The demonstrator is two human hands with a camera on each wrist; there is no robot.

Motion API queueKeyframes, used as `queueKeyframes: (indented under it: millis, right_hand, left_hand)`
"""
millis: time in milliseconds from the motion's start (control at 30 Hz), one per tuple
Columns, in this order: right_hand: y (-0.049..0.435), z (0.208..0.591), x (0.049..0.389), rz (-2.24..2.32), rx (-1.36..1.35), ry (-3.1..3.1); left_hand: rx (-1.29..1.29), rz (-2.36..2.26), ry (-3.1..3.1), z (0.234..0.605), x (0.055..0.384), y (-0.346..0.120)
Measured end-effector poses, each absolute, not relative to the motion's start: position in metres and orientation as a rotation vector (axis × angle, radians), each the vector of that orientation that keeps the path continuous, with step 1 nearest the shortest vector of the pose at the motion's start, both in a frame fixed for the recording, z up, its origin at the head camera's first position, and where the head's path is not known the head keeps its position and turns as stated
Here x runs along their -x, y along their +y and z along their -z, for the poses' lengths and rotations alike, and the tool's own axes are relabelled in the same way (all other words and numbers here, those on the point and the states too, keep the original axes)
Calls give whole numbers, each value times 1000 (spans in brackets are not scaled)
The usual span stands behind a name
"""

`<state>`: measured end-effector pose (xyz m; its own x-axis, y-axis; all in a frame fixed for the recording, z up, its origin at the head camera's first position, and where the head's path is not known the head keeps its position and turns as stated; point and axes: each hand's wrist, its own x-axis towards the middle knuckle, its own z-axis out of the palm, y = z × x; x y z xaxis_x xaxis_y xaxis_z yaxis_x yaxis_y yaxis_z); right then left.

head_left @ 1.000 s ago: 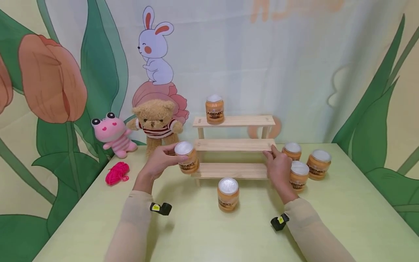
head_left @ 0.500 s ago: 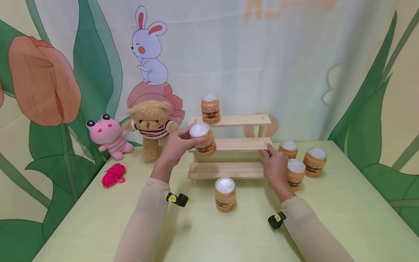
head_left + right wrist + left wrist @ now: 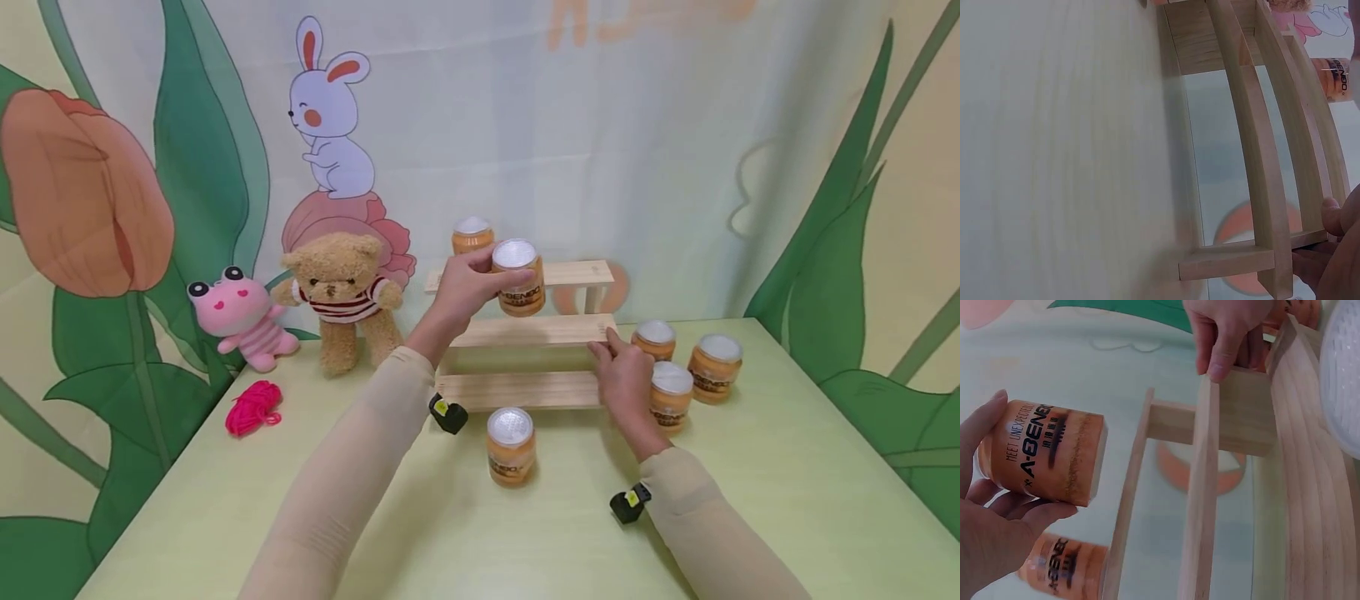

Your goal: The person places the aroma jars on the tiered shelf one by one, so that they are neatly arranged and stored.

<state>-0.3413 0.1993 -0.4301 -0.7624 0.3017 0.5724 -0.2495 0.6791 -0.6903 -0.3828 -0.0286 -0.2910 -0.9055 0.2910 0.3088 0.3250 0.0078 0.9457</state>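
Change noted over the last second: the left hand (image 3: 463, 292) has carried an orange jar (image 3: 519, 283) rightward and upward, from beside the left end of the wooden rack (image 3: 525, 390) to a position over it. The carried jar is upright. In the head view it appears before the top board (image 3: 577, 273), to the right of a second jar (image 3: 469, 243) standing near that board's left end and partly hidden by the hand. The left wrist view shows a gap between the carried jar and the boards.

Finding: in my judgement, the carried jar is not yet set down, and only one jar counts as shelved.

Left fingers: curved round the jar's sides, thumb opposing, parted by its width. Right hand (image 3: 628, 375): position on the rack unchanged; thumb and fingers are closed about the right end of the middle board (image 3: 532, 331), with no jar held.

Remaining stock: one front jar (image 3: 512, 450) is on the table (image 3: 570, 542), before the rack's front edge. Three further jars (image 3: 716, 371) are grouped beyond the rack's right end, towards the table's far right corner. Pink yarn (image 3: 255, 408) lies by the table's left edge.
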Motion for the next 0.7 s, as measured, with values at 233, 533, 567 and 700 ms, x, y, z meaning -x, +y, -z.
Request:
queueKeyframes:
  millis: [233, 533, 567, 700]
  right_hand:
    - [201, 430, 341, -1031, 16, -2190]
    - [201, 430, 341, -1034, 48, -2195]
    - [201, 430, 341, -1039, 48, -2194]
    - [201, 431, 341, -1045, 33, -2184]
  left_hand:
    - [626, 1978, -2242, 283, 398, 7]
    - [495, 2000, -2311, 270, 414, 41]
    - [481, 2004, -2318, 270, 416, 43]
    - [469, 2009, -2328, 275, 424, 49]
